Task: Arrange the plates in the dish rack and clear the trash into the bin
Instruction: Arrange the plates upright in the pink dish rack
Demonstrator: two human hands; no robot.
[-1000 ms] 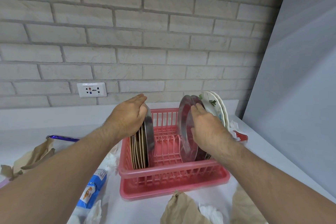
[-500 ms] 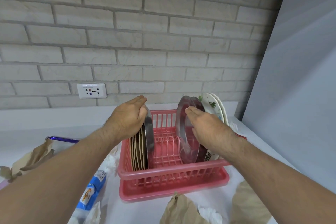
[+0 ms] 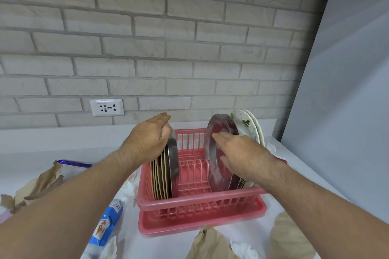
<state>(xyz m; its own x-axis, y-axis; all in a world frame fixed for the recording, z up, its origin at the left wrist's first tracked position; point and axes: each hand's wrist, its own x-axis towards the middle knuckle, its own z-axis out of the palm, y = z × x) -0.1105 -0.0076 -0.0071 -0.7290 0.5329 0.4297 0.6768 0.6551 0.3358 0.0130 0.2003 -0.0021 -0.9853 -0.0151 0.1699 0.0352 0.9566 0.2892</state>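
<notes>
In the head view, our left hand (image 3: 150,140) curls over the stack of thin round plates (image 3: 166,174) standing in the pink plastic dish rack (image 3: 200,204). Our right hand (image 3: 242,153) pushes the shiny round steel plate (image 3: 219,126) with flat fingers. Let's tip it slowly, straight.

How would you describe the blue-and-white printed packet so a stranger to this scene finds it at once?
Start at the pink plastic dish rack on the white counter. Off its front left corner lies the blue-and-white printed packet. Its neighbours are crumpled white tissue and brown paper; it alone is blue with orange lettering.
</notes>
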